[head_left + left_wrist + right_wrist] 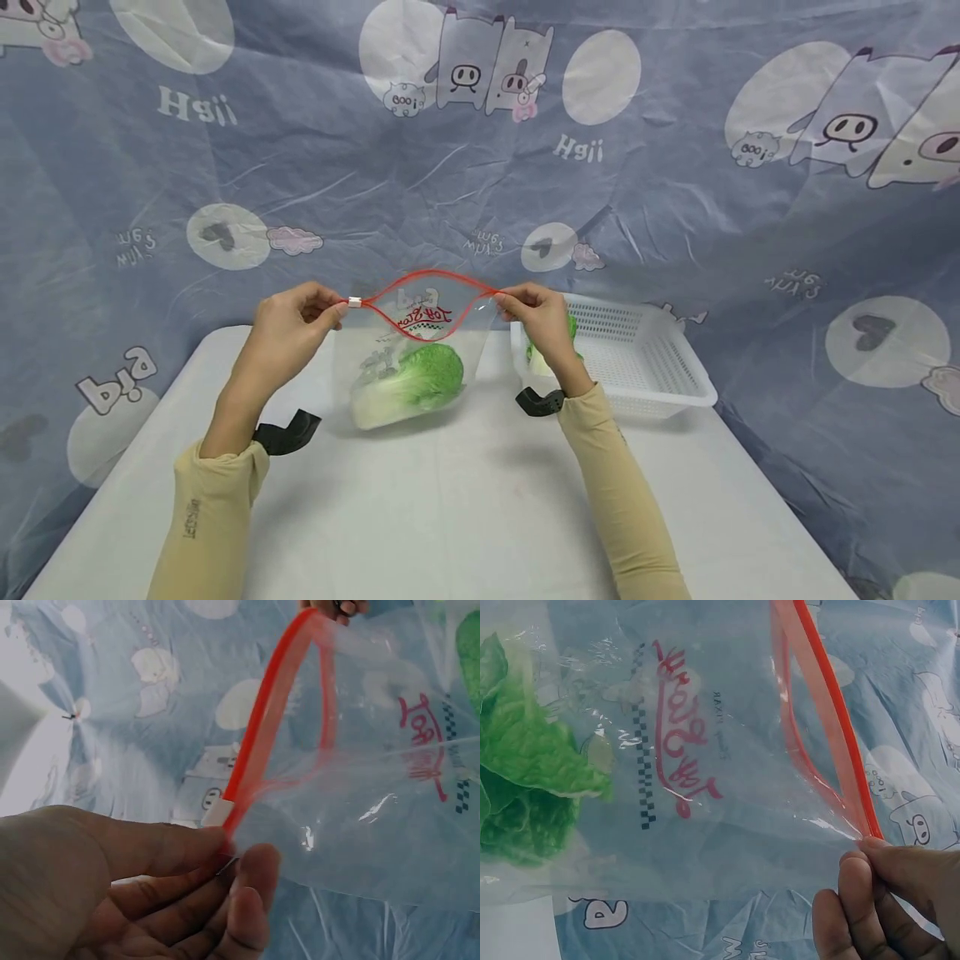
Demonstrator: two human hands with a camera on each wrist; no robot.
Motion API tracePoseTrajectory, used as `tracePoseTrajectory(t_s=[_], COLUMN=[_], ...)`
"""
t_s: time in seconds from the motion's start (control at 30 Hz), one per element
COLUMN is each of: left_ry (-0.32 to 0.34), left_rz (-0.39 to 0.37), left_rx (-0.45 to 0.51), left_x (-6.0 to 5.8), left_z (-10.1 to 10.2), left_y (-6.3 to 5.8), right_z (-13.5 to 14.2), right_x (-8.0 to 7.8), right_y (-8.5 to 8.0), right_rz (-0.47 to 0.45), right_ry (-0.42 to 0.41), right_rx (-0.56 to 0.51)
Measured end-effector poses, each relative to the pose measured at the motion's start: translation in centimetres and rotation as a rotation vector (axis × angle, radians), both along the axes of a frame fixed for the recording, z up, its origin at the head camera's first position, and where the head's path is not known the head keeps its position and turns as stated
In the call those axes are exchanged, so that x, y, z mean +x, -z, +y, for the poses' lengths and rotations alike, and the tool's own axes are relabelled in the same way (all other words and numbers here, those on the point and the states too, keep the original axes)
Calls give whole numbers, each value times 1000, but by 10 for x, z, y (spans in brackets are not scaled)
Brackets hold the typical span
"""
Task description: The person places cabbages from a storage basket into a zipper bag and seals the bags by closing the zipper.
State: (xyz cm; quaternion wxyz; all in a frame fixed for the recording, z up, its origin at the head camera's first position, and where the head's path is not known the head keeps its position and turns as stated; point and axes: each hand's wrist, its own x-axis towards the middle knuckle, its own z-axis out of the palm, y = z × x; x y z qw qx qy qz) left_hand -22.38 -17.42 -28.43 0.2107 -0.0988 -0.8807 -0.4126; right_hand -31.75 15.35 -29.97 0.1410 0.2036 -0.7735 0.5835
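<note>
A clear zip bag [347, 358] with a red zip edge and printed lettering hangs between the two hands, its mouth spread apart. Inside it, low down, lies a green and white head of Chinese cabbage [411, 385]. The left hand [291, 323] pinches the bag's left top corner between thumb and index finger, right beside the white zip slider [218, 813]. At the opposite corner, the right hand [542, 315] pinches the end of the red edge. The right wrist view shows the cabbage's leafy end [532, 772] through the plastic.
Behind the right hand stands a white plastic basket [645, 396] with slotted walls, holding another leafy vegetable [573, 327], partly hidden by that hand. A white table [450, 517] lies under everything. A blue-grey printed cloth [300, 150] hangs behind it.
</note>
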Motion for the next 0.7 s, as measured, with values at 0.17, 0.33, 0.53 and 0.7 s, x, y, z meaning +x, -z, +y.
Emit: tracePoseTrajectory(t_s=[0.17, 0.33, 0.53, 0.7], left_ry=[149, 184, 184, 172], left_rz=[-214, -344, -440, -430], left_rx=[-46, 70, 213, 245], left_x=[9, 2, -30, -39], left_z=[2, 5, 7, 12], left_y=[-5, -7, 12, 23], right_z=[-3, -9, -18, -28], right_x=[-1, -1, -2, 2], right_y=[4, 2, 8, 11], right_rz=[-14, 8, 21, 33], right_ry=[-14, -37, -195, -309], right_rx=[10, 18, 8, 6])
